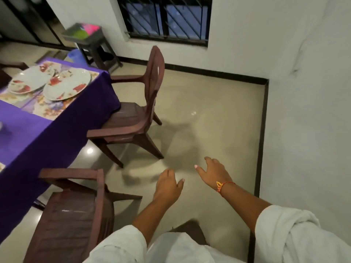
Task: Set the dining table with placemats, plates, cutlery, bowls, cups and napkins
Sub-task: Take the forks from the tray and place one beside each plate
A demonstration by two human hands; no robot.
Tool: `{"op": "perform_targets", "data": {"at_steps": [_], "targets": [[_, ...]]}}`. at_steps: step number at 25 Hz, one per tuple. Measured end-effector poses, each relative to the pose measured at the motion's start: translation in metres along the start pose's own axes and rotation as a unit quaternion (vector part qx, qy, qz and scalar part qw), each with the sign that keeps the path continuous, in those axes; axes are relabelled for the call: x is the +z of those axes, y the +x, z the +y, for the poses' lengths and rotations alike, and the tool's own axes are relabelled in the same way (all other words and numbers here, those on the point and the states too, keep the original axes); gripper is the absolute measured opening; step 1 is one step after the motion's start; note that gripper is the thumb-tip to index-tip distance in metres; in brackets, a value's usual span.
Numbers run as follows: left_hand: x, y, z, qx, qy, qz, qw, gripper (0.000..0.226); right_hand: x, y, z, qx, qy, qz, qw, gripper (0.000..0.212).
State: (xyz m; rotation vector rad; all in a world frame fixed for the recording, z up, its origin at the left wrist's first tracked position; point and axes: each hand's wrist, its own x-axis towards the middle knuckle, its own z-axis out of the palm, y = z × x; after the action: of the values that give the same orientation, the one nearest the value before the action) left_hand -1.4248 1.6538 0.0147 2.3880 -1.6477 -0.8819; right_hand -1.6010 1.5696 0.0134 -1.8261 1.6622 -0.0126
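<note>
The dining table (28, 130) stands at the left under a purple cloth. Floral placemats (51, 109) lie on it, and two white plates with red flowers rest on them: one plate (66, 85) nearer the table's corner, the other plate (30, 79) behind it to the left. My left hand (168, 185) and my right hand (214, 172) hang over the bare floor, away from the table. Both hold nothing, with fingers relaxed and loosely curled. A red thread is tied round my right wrist.
A brown plastic chair (136, 111) is tucked at the table's end; a second chair (76, 211) stands near me at the lower left. A dark stool (93, 44) with a tray on it stands by the barred window. The white wall (303, 111) closes the right side.
</note>
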Motion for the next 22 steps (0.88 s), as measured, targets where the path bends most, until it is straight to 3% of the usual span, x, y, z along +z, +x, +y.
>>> {"op": "perform_targets", "data": {"at_steps": [9, 15, 18, 22], "targets": [[-0.037, 0.233, 0.113, -0.045, -0.098, 0.034, 0.994, 0.06, -0.146, 0.221, 0.0, -0.064, -0.038, 0.001, 0.997, 0.072], [-0.098, 0.378, 0.21, 0.006, -0.081, 0.044, 0.996, 0.06, -0.255, 0.372, -0.006, -0.066, -0.012, 0.032, 0.997, 0.072], [-0.13, 0.444, 0.242, 0.008, -0.087, 0.059, 0.994, 0.086, -0.279, 0.449, -0.022, -0.081, 0.025, 0.023, 0.996, 0.07], [-0.161, 0.56, 0.272, -0.027, -0.08, 0.089, 0.993, 0.069, -0.318, 0.573, -0.048, -0.13, 0.026, 0.012, 0.991, 0.069]]}}
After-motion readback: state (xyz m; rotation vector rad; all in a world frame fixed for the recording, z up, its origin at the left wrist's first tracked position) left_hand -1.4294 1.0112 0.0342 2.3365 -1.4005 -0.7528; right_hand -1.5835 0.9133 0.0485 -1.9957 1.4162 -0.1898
